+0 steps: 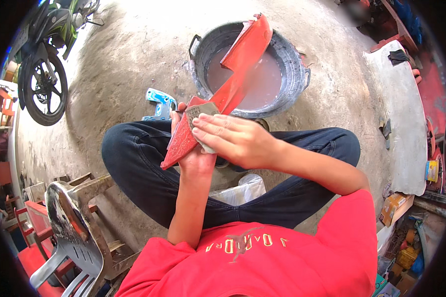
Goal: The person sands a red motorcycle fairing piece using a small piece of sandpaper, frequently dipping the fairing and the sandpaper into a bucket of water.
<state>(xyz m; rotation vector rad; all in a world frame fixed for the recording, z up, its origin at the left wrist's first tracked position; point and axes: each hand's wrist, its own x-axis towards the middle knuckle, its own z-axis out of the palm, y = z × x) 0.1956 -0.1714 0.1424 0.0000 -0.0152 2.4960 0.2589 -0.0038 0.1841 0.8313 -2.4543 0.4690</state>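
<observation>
A long, glossy red body panel (pixel 240 79), shaped like a motorcycle fairing, slants across my lap, and its far end reaches over a black tub (pixel 298 64) of cloudy water. My left hand (pixel 195 161) supports the near end from beneath, with fingertips curled at its left edge; the palm is mostly hidden. On top, my right hand (pixel 235 141) presses a grey-brown piece of sandpaper (pixel 203 113) against the panel, fingers laid close together. The red surface near my left hand looks wet and dulled, with pale specks.
A blue-and-white patterned piece (pixel 159 103) lies on the concrete left of the tub. Clear plastic (pixel 240 190) sits between my legs. A motorcycle (pixel 44 84) stands at far left, a worn grey chair (pixel 79 242) at near left. A long pale panel (pixel 404 128) lies at right.
</observation>
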